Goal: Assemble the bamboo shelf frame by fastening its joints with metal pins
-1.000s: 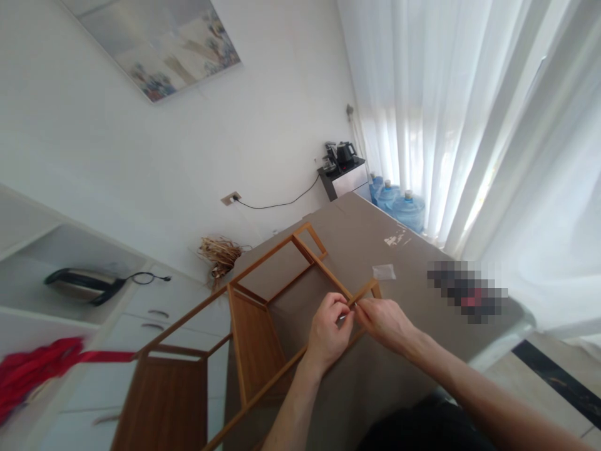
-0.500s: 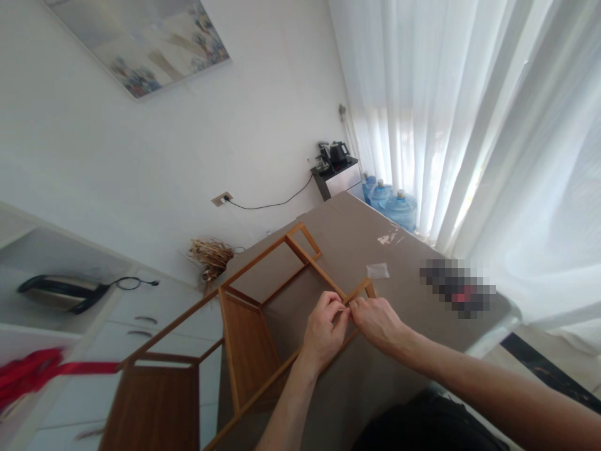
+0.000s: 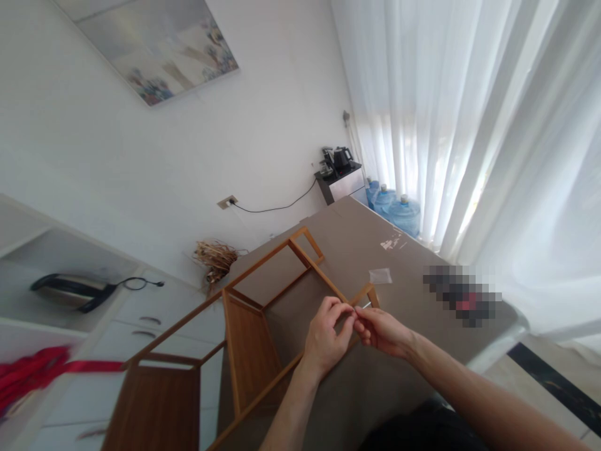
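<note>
A wooden shelf frame (image 3: 251, 344) with flat panels lies on its side across the grey-brown table (image 3: 342, 238). Both of my hands meet over one of its corners, near a short end piece of the frame. My left hand (image 3: 328, 332) has its thumb and fingers curled into a pinch at that corner. Fingertip to fingertip with it, my right hand (image 3: 382, 329) is pinched as well. Whatever sits between the fingertips is too small or too hidden to name. A small clear plastic bag (image 3: 380, 275) lies just beyond the right hand.
A blurred-out dark object (image 3: 462, 297) lies at the table's right. Blue water bottles (image 3: 404, 216) stand behind the table by the white curtain (image 3: 404, 81). Dried stalks (image 3: 216, 260) are near the wall. At left, a kettle (image 3: 72, 291) and red ribbon (image 3: 37, 373) rest on a cabinet.
My right hand has turned from palm-down over the frame's corner to a sideways pinch, its fingers now more visible. The left hand has barely moved. The whole view has shifted slightly.
</note>
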`<action>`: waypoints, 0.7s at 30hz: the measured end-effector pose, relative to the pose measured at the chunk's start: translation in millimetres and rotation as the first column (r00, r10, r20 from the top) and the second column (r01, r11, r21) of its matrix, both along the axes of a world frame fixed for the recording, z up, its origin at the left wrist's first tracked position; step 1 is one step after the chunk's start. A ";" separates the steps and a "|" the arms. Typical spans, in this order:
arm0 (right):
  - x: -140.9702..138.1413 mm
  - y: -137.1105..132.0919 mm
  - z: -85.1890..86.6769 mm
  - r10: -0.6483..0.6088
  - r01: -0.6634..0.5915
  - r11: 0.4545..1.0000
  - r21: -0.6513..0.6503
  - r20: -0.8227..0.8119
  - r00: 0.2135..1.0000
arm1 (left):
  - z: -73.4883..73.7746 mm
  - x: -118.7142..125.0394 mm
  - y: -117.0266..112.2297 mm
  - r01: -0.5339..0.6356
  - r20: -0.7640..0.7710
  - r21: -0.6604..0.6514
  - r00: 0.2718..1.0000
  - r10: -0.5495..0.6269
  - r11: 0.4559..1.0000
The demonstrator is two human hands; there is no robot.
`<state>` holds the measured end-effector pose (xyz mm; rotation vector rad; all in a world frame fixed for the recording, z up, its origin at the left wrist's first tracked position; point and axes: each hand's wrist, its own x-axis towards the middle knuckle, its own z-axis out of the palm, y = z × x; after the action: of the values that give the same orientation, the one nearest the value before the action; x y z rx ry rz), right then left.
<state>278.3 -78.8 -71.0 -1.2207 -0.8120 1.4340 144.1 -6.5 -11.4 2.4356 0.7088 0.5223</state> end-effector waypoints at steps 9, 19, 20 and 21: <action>6.7 0.1 -5.5 0.048 -0.064 0.997 -0.042 -0.314 0.948 | -4.3 -0.1 0.5 0.000 -0.013 0.050 1.000 0.001 0.999; 10.2 -3.7 13.9 -0.039 0.113 0.992 -0.061 0.696 0.717 | -8.9 0.3 2.7 -0.033 -0.036 0.110 0.999 0.037 0.993; 9.9 -4.8 17.9 -0.050 0.130 0.991 -0.033 0.807 0.589 | -8.1 -0.4 2.3 -0.030 -0.032 0.112 0.999 0.033 0.993; 9.7 -5.8 21.9 -0.056 0.140 0.990 -0.011 0.882 0.467 | -7.2 -0.9 2.0 -0.029 -0.023 0.111 0.999 0.032 0.993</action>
<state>287.9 -84.6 -49.1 -2.0947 -1.3437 0.6276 143.2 -4.5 -18.6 2.5410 0.7468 0.5582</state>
